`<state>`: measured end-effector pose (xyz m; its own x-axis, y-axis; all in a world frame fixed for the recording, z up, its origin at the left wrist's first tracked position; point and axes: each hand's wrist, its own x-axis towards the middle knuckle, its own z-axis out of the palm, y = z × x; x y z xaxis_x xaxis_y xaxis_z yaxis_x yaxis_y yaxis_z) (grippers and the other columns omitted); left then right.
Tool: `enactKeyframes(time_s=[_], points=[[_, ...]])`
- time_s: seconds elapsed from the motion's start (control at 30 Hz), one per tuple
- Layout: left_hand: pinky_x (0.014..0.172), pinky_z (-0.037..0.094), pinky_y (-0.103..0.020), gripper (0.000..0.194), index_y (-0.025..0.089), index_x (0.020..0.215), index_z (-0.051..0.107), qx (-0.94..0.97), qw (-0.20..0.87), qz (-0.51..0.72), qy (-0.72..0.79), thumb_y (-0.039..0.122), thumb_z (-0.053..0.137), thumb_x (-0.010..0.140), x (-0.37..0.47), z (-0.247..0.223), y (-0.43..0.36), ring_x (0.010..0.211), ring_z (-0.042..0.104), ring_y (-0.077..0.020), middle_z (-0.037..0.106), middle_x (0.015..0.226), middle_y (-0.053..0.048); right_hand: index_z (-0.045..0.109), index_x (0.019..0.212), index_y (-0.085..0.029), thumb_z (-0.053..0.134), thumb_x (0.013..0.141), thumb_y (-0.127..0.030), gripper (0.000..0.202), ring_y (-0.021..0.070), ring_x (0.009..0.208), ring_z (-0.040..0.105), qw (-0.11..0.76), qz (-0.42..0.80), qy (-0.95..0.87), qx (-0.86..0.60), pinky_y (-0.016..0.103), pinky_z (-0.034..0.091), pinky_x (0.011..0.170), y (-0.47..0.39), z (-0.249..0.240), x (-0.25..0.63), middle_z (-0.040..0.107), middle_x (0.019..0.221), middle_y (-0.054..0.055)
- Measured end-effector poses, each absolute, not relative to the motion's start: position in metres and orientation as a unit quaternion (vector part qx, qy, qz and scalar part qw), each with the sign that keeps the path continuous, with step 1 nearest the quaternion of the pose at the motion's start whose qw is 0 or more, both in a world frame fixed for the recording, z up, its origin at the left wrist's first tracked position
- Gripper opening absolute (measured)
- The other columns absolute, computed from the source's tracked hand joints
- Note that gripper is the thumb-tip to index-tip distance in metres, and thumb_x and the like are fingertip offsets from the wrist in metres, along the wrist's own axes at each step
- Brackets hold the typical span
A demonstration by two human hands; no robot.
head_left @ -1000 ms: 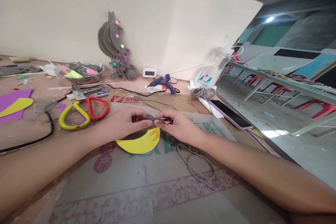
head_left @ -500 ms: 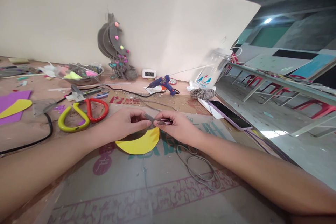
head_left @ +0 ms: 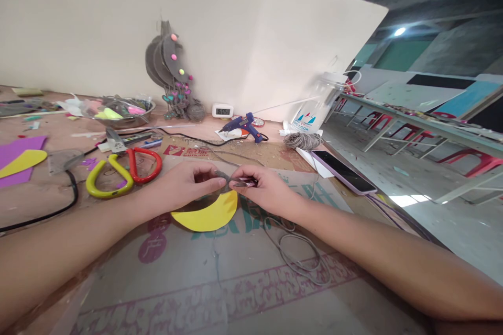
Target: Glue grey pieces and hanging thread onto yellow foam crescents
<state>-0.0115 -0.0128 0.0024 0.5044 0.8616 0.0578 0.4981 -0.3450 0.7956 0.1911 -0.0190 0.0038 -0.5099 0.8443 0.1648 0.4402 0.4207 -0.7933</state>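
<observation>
A yellow crescent [head_left: 210, 218], cut from what looks like foam sheet, is below my two hands. Its upper right end runs up to a small grey fuzzy part [head_left: 226, 177] that seems wrapped in cord. My left hand [head_left: 198, 184] pinches this grey part between thumb and fingers. Close beside it, my right hand [head_left: 257, 184] is closed, with thumb and forefinger pressed on the grey cord; a dark slim item, not clear in kind, shows in its curled fingers. Loose loops of grey cord [head_left: 301, 256] lie on the printed plastic sheet [head_left: 157, 288] under my right forearm.
Scissors [head_left: 118, 162] with yellow and red handles lie left of my hands. Behind are a blue glue gun [head_left: 241, 125], a small digital clock [head_left: 222, 110], a coil of cord [head_left: 302, 140] and a clear jug [head_left: 314, 107]. A phone [head_left: 343, 171] lies at right; a decorated grey crescent [head_left: 167, 63] leans at the wall.
Both hands keep nearly the same pose and place. The yellow crescent sits very slightly further left; the whole view has shifted a little.
</observation>
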Motion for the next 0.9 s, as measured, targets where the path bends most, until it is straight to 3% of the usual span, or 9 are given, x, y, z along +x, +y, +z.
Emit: enactKeyframes(time_s=[0.7,0.9], points=[[0.046,0.029,-0.019,0.032,0.018,0.069,0.057,0.788,0.366,0.249,0.428,0.045,0.046,0.080,-0.0116,0.0058,-0.0152,0.053,0.041,-0.0087,0.046,0.059,0.003,0.059,0.082,-0.017,0.052,0.080,-0.026,0.011,0.0089,0.065,0.044,0.283,0.351,-0.796,-0.404,0.019,0.036,0.058,-0.0187,0.0032,0.1918,0.052,0.071,-0.002],[0.048,0.032,-0.020,0.030,0.017,0.065,0.058,0.781,0.376,0.286,0.409,0.041,0.048,0.079,-0.0123,0.0085,-0.0149,0.054,0.045,-0.0097,0.052,0.060,0.002,0.058,0.081,-0.017,0.050,0.082,-0.035,0.020,0.0089,0.062,0.041,0.278,0.344,-0.792,-0.421,0.019,0.033,0.055,-0.0205,0.0066,0.1910,0.048,0.068,-0.002]])
